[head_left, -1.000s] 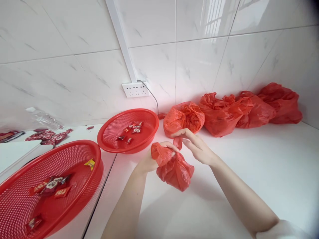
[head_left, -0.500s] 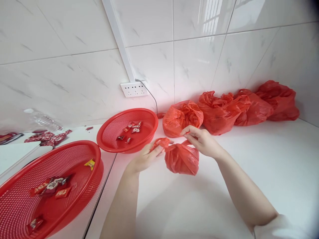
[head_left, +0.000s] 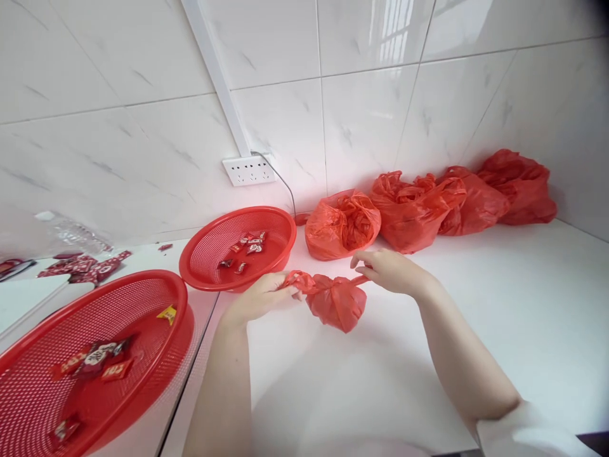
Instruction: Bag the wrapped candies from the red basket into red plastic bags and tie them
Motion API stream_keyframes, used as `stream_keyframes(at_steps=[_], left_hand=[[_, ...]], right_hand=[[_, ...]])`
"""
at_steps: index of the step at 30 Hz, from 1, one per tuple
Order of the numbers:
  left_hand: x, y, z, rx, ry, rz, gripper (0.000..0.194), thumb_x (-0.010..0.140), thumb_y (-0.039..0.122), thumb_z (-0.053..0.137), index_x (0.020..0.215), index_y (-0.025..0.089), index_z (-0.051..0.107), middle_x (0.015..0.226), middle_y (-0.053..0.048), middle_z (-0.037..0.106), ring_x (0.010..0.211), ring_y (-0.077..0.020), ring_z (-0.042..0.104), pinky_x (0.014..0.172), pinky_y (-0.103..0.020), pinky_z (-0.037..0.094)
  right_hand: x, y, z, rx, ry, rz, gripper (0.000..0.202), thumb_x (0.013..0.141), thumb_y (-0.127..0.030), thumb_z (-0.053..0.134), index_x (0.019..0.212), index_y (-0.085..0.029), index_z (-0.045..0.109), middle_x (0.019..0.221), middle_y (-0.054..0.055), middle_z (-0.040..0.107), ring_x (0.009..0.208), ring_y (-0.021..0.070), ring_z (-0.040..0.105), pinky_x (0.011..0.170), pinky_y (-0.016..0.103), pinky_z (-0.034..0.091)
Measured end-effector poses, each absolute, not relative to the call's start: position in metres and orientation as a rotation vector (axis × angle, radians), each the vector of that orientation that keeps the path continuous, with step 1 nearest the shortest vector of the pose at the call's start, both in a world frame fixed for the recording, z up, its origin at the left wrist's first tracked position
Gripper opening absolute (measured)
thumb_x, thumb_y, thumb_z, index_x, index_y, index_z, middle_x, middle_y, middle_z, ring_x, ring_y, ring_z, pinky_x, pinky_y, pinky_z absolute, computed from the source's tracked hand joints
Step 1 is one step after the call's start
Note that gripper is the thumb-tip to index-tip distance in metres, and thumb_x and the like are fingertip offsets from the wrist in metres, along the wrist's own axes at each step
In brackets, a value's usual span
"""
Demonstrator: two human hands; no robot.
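left hand (head_left: pixel 273 295) and right hand (head_left: pixel 380 270) grip 2 ends of 1 red bag (head_left: pixel 337 303).

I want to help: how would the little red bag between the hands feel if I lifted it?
The bag looks floppy: its plastic is thin and creased. Its lumpy shape would probably wobble more than roll. It may feel fairly light, being small, but what's inside is hidden.

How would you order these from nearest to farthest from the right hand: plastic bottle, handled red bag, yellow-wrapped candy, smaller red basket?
1. Handled red bag: its end is in the right hand
2. Smaller red basket: left, near the wall
3. Yellow-wrapped candy: in the larger basket
4. Plastic bottle: far left
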State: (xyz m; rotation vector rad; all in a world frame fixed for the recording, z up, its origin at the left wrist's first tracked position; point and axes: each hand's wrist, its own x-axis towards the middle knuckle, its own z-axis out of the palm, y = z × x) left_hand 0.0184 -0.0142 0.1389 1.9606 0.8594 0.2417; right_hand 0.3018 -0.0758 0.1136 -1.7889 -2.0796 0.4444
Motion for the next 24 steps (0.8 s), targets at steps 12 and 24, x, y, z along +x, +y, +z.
stream_keyframes(at_steps=[12,24], left_hand=[[0.008,-0.003,0.117,2.109,0.993,0.036,0.014,0.070,0.020,0.045,0.067,0.021,0.058,0.077,-0.002,0.067,0.079,-0.0196,0.063,0.079,-0.032,0.049],[-0.001,-0.014,0.133,2.005,1.224,0.087,0.033,0.080,0.045,0.054,0.102,0.022,0.063,0.113,-0.005,0.068,0.108,-0.0244,0.062,0.092,-0.033,0.048]], right_hand=[[0.235,-0.061,0.060,-1.658,-2.372,0.273,0.069,0.076,-0.048,0.069,0.135,-0.018,0.051,0.147,0.020,0.039,0.134,0.0389,0.036,0.106,0.058,0.028],[0.218,-0.061,0.001,-1.424,-2.370,0.036,0.047,0.093,-0.045,0.050,0.132,-0.020,0.053,0.132,0.013,0.058,0.119,0.0277,0.051,0.099,0.044,0.035]])
